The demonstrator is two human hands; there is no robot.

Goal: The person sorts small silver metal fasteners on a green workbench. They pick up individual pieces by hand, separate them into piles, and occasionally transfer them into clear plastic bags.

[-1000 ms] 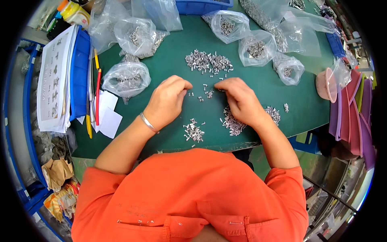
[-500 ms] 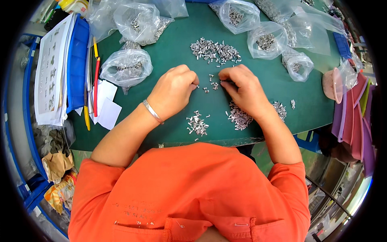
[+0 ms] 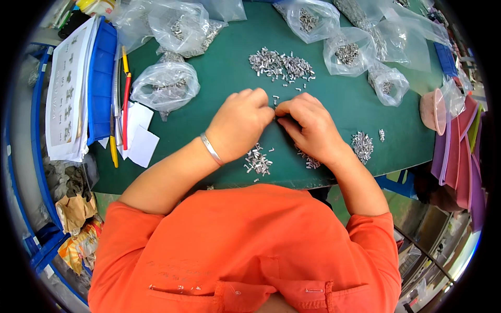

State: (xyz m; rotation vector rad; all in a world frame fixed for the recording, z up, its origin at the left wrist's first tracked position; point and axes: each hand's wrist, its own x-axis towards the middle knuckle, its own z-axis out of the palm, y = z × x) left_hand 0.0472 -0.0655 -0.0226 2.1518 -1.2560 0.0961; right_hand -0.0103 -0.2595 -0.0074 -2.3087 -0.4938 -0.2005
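Note:
Over the middle of the green table [image 3: 219, 175] my two hands have their fingertips almost touching. My left hand [image 3: 241, 124], with a silver bracelet at the wrist, is closed in a pinch; what its fingertips hold is hidden. My right hand [image 3: 313, 128] also pinches, thumb and forefinger beside the left fingertips, and its contents are too small to make out. Just beyond the fingertips lie a few loose small metal parts [image 3: 275, 97]. Nearer me, one pile of silvery pieces [image 3: 258, 160] sits below my left hand, and another pile [image 3: 311, 162] is partly covered by my right hand.
A large pile of metal parts [image 3: 282, 65] lies farther off. Another pile [image 3: 362, 147] sits right of my right forearm. Open plastic bags of parts [image 3: 166, 86] stand left, with more bags [image 3: 348, 52] at back right. Papers, a blue bin [image 3: 102, 83] and pens line the left edge.
Both hands have come together from apart, the left moving right and the right slightly left. The loose parts that showed between them are now mostly covered.

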